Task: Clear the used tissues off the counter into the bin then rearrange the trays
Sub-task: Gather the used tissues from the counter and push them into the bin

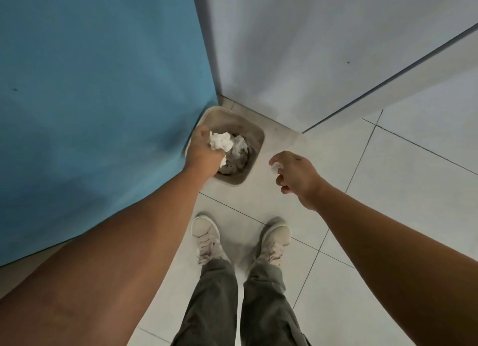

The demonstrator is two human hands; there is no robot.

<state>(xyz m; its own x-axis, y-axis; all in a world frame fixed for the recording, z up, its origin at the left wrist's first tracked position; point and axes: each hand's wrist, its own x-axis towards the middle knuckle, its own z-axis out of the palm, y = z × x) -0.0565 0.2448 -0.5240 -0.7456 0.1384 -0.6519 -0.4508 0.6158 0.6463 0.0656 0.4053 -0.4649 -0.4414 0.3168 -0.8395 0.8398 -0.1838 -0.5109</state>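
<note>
Tissue (219,142) sits bunched in your left hand (200,151) above the bin's (241,124) left rim; your right hand (294,172) pinches a smaller scrap (274,167) just beside it. Soft, near-weightless stuff, likely to shed bits: grip each wad whole.

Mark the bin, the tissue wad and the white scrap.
bin (232,123), head view, far inner wall
tissue wad (219,141), head view, its middle, in left hand (201,153)
white scrap (275,167), head view, its middle, in right hand (297,173)

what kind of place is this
Likely an indoor corner of a kitchen, pantry or washroom; which one isn't clear. It has a pale tiled floor, a blue panel meeting a white wall, and a small open bin on the floor, with the left hand gripping crumpled tissues over it.
</note>
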